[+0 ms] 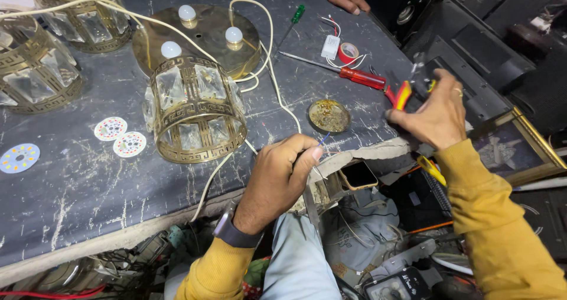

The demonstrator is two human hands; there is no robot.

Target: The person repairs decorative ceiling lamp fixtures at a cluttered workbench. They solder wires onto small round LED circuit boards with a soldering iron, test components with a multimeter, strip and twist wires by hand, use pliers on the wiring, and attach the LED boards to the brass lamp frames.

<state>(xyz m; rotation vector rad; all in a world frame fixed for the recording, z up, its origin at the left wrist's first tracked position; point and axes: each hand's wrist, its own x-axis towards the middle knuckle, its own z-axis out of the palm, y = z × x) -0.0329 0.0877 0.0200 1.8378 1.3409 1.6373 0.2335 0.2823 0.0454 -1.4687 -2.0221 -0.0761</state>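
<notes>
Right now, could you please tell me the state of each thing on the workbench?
left hand: pinching a thin blue wire
right hand: gripping red-handled pliers
brass lamp shade: upright, bulbs unlit
red screwdriver: lying flat, untouched
red tape roll: lying flat
round tin: open

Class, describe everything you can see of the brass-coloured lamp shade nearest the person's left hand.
The lamp shade is a round cage of brass-coloured metal with key-pattern bands at top and bottom. Clear, faceted glass panels sit between its upright bars. It stands on the scratched dark table, partly overlapping a round brass plate with white bulbs. A cream cable runs past it. The left hand is beside it, not touching.
</notes>
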